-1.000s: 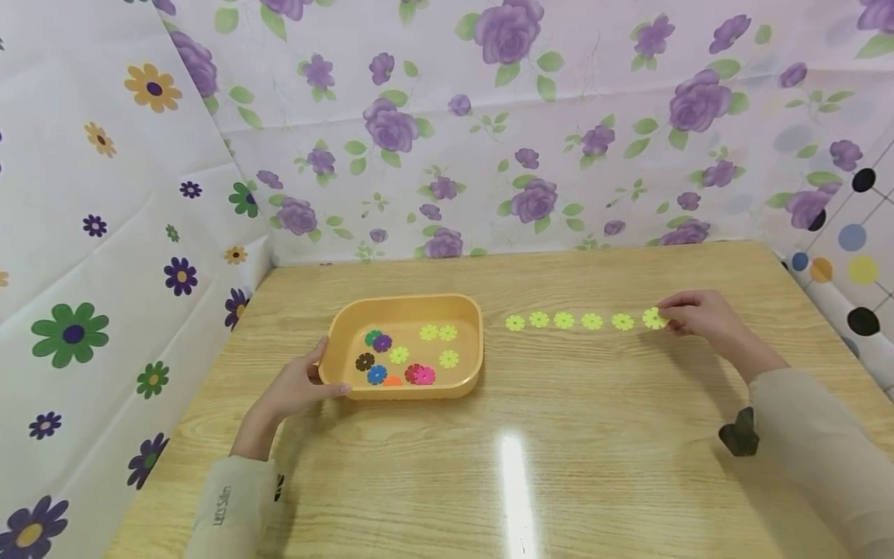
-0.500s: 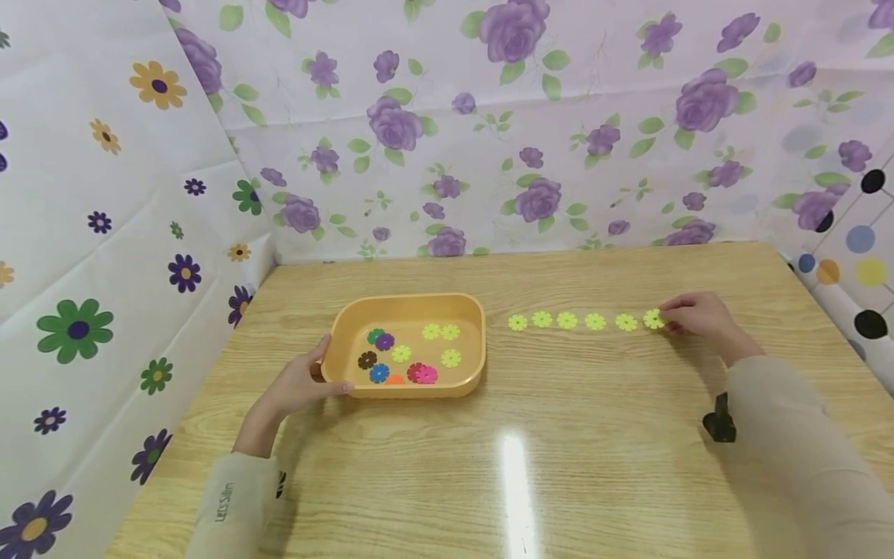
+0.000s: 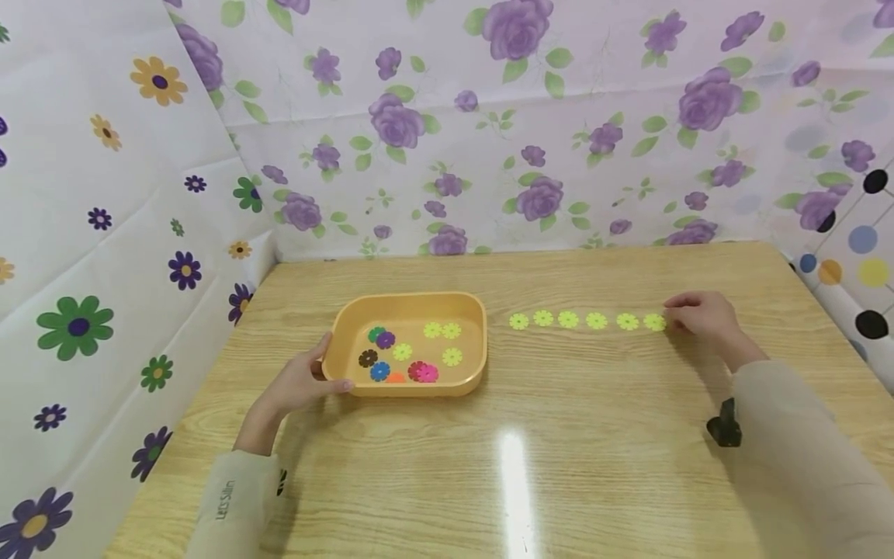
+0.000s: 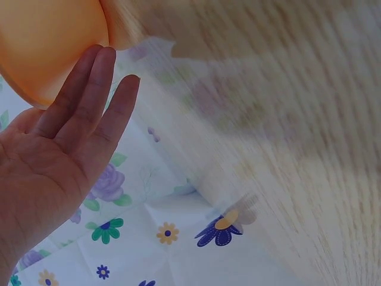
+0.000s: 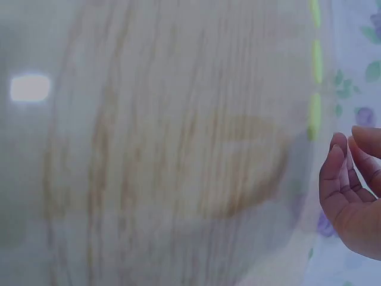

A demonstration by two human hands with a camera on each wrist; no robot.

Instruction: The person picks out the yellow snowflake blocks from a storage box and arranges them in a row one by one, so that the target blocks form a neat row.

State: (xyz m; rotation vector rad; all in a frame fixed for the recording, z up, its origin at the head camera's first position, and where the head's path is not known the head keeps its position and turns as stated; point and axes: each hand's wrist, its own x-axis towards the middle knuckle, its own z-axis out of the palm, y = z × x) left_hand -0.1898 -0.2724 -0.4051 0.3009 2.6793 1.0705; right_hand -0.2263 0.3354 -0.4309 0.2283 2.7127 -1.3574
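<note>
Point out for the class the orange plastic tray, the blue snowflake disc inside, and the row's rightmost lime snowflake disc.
Orange plastic tray (image 3: 408, 307): head view, inside of its back wall.
Blue snowflake disc (image 3: 380, 371): head view, middle of its face.
Rightmost lime snowflake disc (image 3: 654, 321): head view, middle of its face.

Plain orange-yellow across the tray (image 3: 408, 307). Within it, yellow-green on four flower-shaped discs (image 3: 452, 357), plus single-coloured ones: green disc (image 3: 374, 334), purple disc (image 3: 384, 341), brown disc (image 3: 368, 358), blue disc (image 3: 380, 372), orange disc (image 3: 396, 378), red disc (image 3: 415, 369), pink disc (image 3: 428, 373). Same yellow-green along the row of six discs (image 3: 597, 321). Pale wood tone with darker grain streaks on the counter (image 3: 594, 427). Purple roses and green leaves over white on the back cloth (image 3: 489, 140); daisies in green, purple and orange on the white left cloth (image 3: 133, 163); black, blue, orange and yellow dots with grey lines on the white right cloth (image 3: 862, 239). Beige on the right sleeve (image 3: 803, 450); likewise, with dark lettering, on the left sleeve (image 3: 233, 497).
</note>
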